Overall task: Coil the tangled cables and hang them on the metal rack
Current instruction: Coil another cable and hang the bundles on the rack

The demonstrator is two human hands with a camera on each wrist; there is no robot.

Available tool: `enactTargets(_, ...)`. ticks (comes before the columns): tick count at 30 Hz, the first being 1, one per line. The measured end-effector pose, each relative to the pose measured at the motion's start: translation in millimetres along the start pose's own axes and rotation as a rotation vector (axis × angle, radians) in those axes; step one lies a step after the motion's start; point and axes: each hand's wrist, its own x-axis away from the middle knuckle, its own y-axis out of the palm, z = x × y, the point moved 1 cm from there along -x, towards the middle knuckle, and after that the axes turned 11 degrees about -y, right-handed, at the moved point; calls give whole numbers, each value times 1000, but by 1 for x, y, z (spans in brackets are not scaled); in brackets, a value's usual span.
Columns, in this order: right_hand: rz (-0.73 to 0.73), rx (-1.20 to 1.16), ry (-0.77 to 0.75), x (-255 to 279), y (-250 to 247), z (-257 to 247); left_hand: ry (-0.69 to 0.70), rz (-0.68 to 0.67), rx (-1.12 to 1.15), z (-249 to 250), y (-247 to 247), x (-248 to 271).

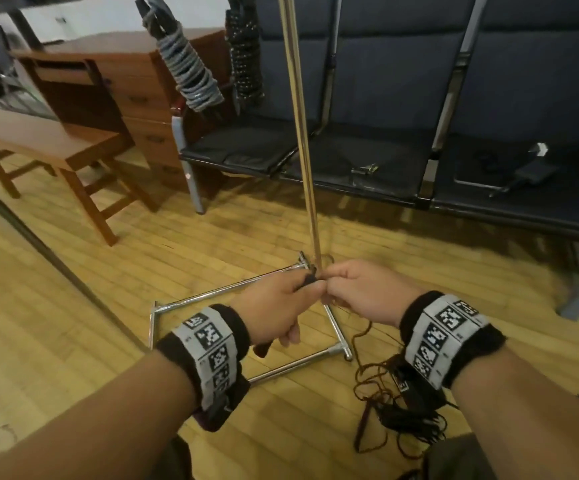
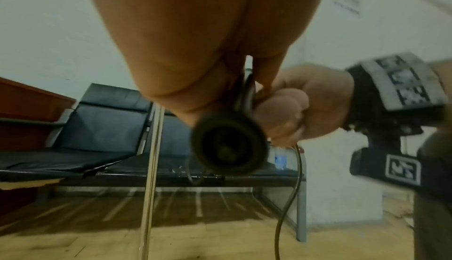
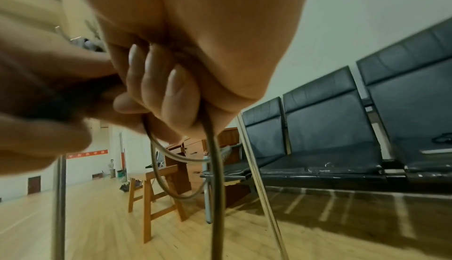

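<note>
Both hands meet low in front of the metal rack's upright pole [image 1: 307, 174]. My left hand [image 1: 281, 303] grips the dark plug end [image 2: 228, 149] of a thin cable. My right hand [image 1: 360, 292] curls its fingers [image 3: 166, 86] round the same cable [image 3: 215, 167], which loops below the fist and drops to a tangled dark heap [image 1: 395, 403] on the floor under my right wrist. The rack's chrome base frame [image 1: 211, 296] lies beneath my hands. A coiled grey cable [image 1: 191, 71] and a coiled black speckled cable [image 1: 244, 64] hang from the rack at the top.
A row of dark padded seats [image 1: 385, 98] stands behind the rack, with a black adapter [image 1: 530, 173] on one seat. A wooden desk [image 1: 114, 81] and a wooden stool [image 1: 49, 147] stand at the left. The floor is light wood.
</note>
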Motion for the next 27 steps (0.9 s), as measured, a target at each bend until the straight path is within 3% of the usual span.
enactTargets(4,-7,-181,0,2,-8,15,-19,47,-86,-2,-1,-10)
enactTargets(7,-10,-150,13,8,-14,30,-33,109,69,-9,-24,-14)
enactTargets(12,22,127,184,23,-32,69,-158,563,694,-57,-114,-12)
enactTargets(15,0,209,269,20,-28,73,-391,713,592,-107,-148,-8)
enactTargets(18,8,213,170,7,-19,44,-491,664,283,-115,-133,-9)
enactTargets(22,-2,125,26,-7,-5,-2,-314,628,128,-70,-91,-2)
enactTargets(27,-37,-66,-60,-12,10,-22,6,151,71,-20,-38,5)
